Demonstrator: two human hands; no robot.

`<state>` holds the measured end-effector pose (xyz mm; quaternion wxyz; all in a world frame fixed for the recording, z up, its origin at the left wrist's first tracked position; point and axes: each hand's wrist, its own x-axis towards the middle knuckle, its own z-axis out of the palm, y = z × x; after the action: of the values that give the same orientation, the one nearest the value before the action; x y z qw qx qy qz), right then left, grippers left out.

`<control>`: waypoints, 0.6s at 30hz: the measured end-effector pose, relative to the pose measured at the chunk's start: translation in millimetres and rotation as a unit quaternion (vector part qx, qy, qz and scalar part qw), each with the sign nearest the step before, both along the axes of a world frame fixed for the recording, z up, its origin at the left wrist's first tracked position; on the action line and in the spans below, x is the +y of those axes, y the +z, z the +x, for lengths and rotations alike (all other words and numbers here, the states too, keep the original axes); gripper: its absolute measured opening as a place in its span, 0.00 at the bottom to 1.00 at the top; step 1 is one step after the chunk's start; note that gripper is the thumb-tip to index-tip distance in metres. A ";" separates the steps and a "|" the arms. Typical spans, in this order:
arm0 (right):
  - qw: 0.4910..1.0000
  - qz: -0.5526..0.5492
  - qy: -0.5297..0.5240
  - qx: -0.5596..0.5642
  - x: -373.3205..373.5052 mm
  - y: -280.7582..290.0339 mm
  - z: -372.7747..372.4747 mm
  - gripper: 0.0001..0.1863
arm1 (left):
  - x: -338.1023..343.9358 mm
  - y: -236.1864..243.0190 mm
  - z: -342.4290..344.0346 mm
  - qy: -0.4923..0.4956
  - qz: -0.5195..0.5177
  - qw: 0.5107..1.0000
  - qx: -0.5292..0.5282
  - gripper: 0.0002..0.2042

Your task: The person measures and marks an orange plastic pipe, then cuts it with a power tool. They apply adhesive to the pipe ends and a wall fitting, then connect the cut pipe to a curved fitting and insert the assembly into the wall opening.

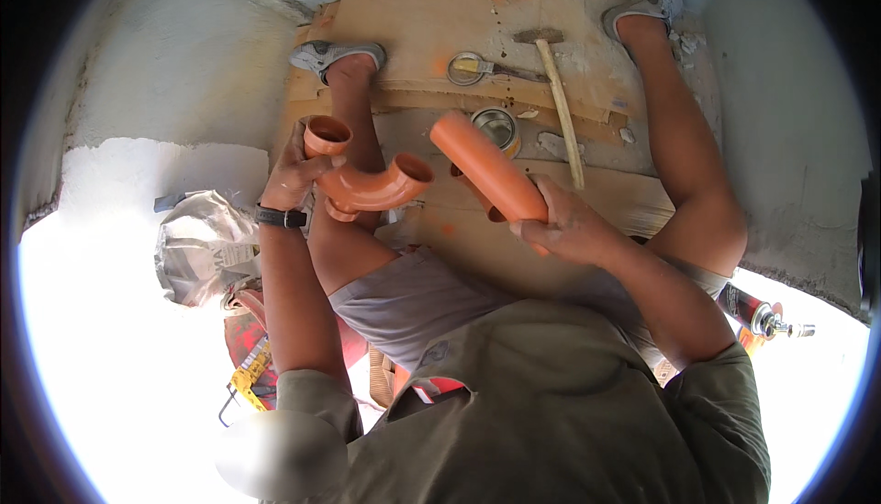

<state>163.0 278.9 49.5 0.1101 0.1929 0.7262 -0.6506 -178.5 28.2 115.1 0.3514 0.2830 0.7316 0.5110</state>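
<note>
My left hand (295, 177) is closed around a curved orange pipe trap (372, 190), just above my left leg. Two of the trap's round openings face up, one beside my fingers and the other toward the middle. In my right hand (571, 224) is a straight orange pipe (486, 165), gripped at its near end. It slants up and to the left, apart from the trap. Under this pipe, part of another orange pipe piece (477, 194) shows; the rest is hidden.
Beyond the pipe stands an open tin (496, 128). A brush (505, 70) rests by a round lid (465, 69), left of a wooden-handled hammer (559, 100). Cardboard (404, 22) covers the floor. At left lie a crumpled bag (204, 247) and a yellow-framed saw (250, 376); a gas torch (760, 313) is at right.
</note>
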 end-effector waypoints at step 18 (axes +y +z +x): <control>0.965 -0.047 -0.244 0.082 40.8 -11.2 -65.6 0.43 | 184.5 -60.3 -93.3 -0.284 -0.261 0.860 0.335 0.35</control>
<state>97.5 319.8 38.3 -0.1027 0.3050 0.6326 -0.7045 -271.8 212.7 54.7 0.2763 0.5301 0.7998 0.0536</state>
